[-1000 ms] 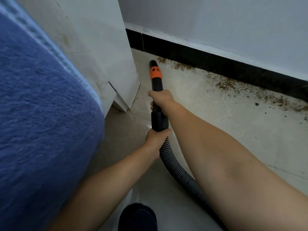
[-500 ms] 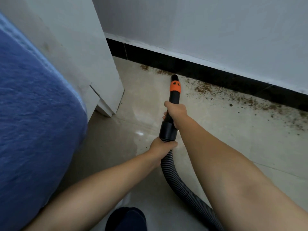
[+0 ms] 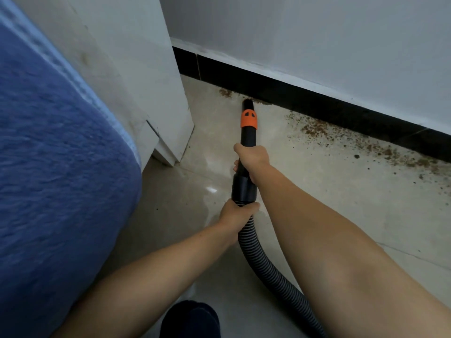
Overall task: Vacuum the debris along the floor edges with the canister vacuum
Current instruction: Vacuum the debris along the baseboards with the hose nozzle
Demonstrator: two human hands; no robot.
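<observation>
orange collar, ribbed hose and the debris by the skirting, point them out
orange collar (image 3: 249, 119), head view, front face of the band near the nozzle tip
ribbed hose (image 3: 253, 252), head view, bend below the left hand
debris (image 3: 314, 129), head view, brown patch against the black skirting

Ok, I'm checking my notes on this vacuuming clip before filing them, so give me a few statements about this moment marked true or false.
1. The right hand grips the black nozzle tube. True.
2. The left hand rests flat on the floor. False: it grips the ribbed hose just below the cuff.
3. The nozzle tip is at the black baseboard. True.
4. All debris is gone. False: brown debris lies along the baseboard to the right.
5. The nozzle collar is green. False: it is orange.
</observation>
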